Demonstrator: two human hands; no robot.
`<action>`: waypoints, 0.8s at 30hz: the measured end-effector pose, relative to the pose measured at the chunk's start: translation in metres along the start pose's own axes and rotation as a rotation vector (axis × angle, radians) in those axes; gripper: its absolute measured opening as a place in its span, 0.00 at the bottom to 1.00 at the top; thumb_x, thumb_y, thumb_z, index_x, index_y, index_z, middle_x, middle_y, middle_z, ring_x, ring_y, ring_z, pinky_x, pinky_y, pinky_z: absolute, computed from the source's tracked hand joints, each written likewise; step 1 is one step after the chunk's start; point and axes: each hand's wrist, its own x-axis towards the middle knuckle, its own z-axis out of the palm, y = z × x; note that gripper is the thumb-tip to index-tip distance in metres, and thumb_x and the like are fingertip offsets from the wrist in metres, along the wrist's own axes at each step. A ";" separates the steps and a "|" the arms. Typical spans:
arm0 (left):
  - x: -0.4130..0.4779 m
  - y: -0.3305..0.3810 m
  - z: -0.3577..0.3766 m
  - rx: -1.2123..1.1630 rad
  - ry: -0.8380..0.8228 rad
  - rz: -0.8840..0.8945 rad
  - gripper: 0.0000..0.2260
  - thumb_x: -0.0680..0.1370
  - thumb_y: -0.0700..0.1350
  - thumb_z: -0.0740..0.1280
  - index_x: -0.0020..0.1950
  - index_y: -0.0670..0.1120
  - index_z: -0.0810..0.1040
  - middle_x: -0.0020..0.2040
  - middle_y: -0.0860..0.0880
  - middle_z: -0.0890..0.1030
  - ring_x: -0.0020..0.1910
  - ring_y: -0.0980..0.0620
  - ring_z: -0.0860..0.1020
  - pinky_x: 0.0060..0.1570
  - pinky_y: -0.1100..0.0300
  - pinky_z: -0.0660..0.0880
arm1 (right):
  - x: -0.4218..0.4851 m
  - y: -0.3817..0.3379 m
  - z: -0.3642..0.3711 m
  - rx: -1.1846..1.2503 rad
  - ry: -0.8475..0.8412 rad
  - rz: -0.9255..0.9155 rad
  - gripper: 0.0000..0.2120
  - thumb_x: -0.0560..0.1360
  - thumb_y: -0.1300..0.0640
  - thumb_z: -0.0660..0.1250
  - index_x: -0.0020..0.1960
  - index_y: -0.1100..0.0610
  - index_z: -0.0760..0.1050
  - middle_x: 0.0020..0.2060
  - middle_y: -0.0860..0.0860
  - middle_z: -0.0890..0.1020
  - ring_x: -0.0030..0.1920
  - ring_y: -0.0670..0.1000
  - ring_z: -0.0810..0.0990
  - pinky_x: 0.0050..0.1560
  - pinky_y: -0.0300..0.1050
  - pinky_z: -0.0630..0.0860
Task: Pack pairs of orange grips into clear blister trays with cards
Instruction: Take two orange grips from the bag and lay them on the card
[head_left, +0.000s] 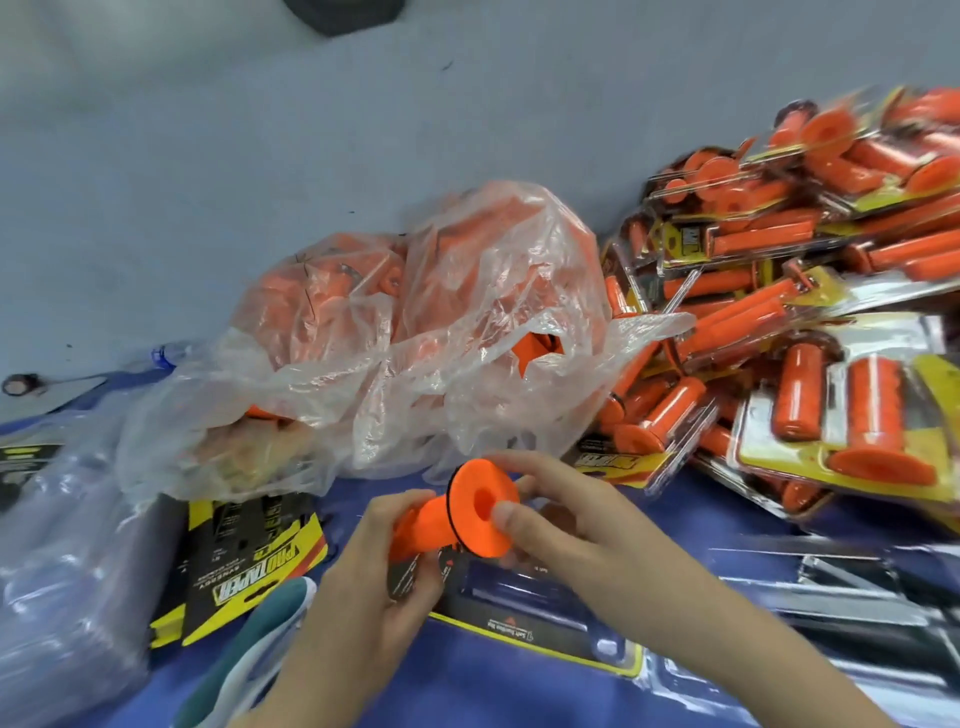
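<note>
Finished packs (810, 291) are heaped at the right, out of the way. A plastic bag (415, 322) of loose grips sits mid-frame, within reach. The cards (244, 561) at lower left read PRO TAPER, upside down. At lower centre, over a tray (545, 618), the left hand (363, 587) wraps round the orange grip (467, 514) and the right hand (571, 525) pinches its flange, probably lining it up to seat.

Matt, smooth orange rubbery finish on the grip (462, 525), near centre. Thin crinkled clear film, shiny, on the bag (415, 332) behind. Glossy hard clear plastic over the blister packs (831, 312), far right. Printed paper cards (249, 561), slight sheen, near left. Matt blue cloth (467, 686) underneath.
</note>
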 end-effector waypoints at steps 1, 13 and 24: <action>-0.002 -0.001 0.002 0.003 -0.014 -0.021 0.21 0.73 0.49 0.68 0.63 0.65 0.68 0.53 0.62 0.78 0.48 0.60 0.78 0.45 0.63 0.75 | 0.000 0.000 0.002 0.039 0.000 0.008 0.11 0.80 0.50 0.65 0.60 0.38 0.75 0.47 0.43 0.81 0.41 0.48 0.83 0.46 0.44 0.80; 0.007 0.004 0.001 0.046 -0.028 0.147 0.19 0.77 0.55 0.65 0.68 0.61 0.68 0.59 0.61 0.76 0.55 0.53 0.77 0.52 0.56 0.75 | 0.006 -0.002 -0.012 0.430 0.103 0.137 0.14 0.69 0.51 0.72 0.53 0.54 0.82 0.48 0.53 0.85 0.46 0.54 0.86 0.43 0.44 0.82; 0.007 0.007 -0.005 0.146 -0.086 0.176 0.16 0.79 0.59 0.60 0.66 0.62 0.67 0.59 0.66 0.73 0.55 0.57 0.75 0.54 0.63 0.70 | -0.004 0.001 -0.019 0.240 0.120 0.188 0.05 0.78 0.55 0.68 0.53 0.53 0.80 0.47 0.50 0.85 0.46 0.50 0.85 0.45 0.41 0.82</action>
